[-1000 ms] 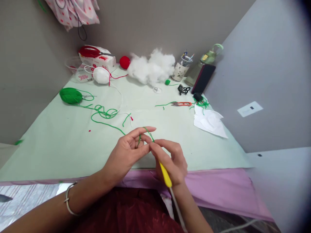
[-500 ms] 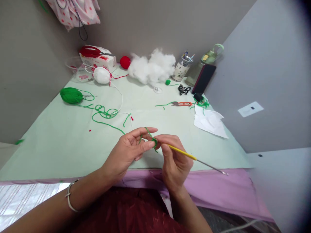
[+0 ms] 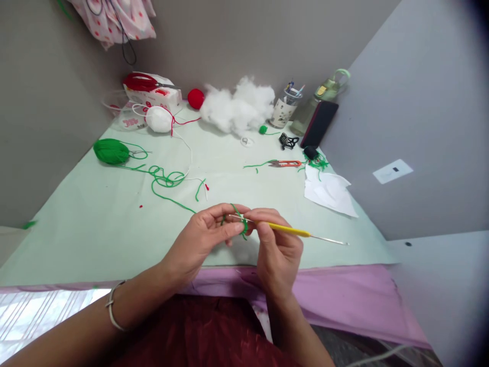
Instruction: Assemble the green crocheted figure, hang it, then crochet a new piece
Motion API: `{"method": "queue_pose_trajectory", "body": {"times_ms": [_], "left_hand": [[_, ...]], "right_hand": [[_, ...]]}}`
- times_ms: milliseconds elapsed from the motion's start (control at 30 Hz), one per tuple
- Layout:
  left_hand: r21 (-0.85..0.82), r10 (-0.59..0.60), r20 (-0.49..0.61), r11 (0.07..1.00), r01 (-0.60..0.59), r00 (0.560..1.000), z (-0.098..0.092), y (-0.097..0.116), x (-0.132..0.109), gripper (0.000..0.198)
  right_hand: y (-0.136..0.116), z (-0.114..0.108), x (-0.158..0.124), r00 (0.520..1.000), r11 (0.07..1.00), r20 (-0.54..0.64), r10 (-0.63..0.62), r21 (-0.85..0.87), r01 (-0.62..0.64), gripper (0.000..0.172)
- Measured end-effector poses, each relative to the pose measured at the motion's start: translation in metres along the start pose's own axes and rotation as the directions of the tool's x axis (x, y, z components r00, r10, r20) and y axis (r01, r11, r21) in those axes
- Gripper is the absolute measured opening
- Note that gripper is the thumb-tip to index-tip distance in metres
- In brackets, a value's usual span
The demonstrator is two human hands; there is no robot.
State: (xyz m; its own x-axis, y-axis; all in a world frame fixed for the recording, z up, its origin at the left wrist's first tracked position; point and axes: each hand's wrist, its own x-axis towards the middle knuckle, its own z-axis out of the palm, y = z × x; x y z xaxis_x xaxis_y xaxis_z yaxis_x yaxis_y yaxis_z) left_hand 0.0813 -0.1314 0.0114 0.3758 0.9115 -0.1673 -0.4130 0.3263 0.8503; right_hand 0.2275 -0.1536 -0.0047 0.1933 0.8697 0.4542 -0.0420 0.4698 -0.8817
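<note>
Over the table's front edge, my left hand (image 3: 208, 229) pinches a small green crochet piece (image 3: 244, 228) between thumb and fingers. Green yarn passes over its index finger and trails left across the table to a green yarn ball (image 3: 111, 152). My right hand (image 3: 280, 250) grips a double-ended crochet hook (image 3: 288, 229) by its yellow handle, like a pen. One thin metal end passes by the green piece towards my left fingers; the other end points right, over the table. My fingers partly cover the piece, so its stitches are hard to make out.
On the pale green table (image 3: 114, 229) lie orange thread snips (image 3: 284, 163), white paper (image 3: 328, 191), a black claw clip (image 3: 288, 141) and white stuffing (image 3: 239, 107). A pen cup (image 3: 282, 112), a bottle (image 3: 305, 120) and a phone (image 3: 320, 124) stand at the back right. Red-handled scissors (image 3: 141, 81) rest on a tissue pack (image 3: 164, 97).
The crochet hook has swung more level, its right end rising. Its left metal tip now shows beyond the green piece, near my left index finger. The yarn on the table has shifted slightly.
</note>
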Motion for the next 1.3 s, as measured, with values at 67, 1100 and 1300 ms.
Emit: {"method": "queue_pose_trajectory", "body": {"times_ms": [67,1100,1300], "left_hand": [[0.022,0.016,-0.007,1.000,-0.016,1.000,0.001,-0.002,-0.001,0.025],[-0.125,-0.116,0.007,0.985,0.116,0.993,-0.001,0.002,-0.006,0.042],[-0.126,-0.126,0.005,0.984,0.126,0.992,-0.002,0.008,-0.004,0.039]], "right_hand": [[0.002,0.000,0.000,1.000,1.000,-0.002,-0.010,-0.026,0.010,0.017],[0.007,-0.012,-0.011,0.857,0.655,0.296,-0.422,-0.555,0.514,0.037],[-0.003,-0.006,0.002,0.995,0.989,-0.012,-0.100,-0.107,0.098,0.021]]}}
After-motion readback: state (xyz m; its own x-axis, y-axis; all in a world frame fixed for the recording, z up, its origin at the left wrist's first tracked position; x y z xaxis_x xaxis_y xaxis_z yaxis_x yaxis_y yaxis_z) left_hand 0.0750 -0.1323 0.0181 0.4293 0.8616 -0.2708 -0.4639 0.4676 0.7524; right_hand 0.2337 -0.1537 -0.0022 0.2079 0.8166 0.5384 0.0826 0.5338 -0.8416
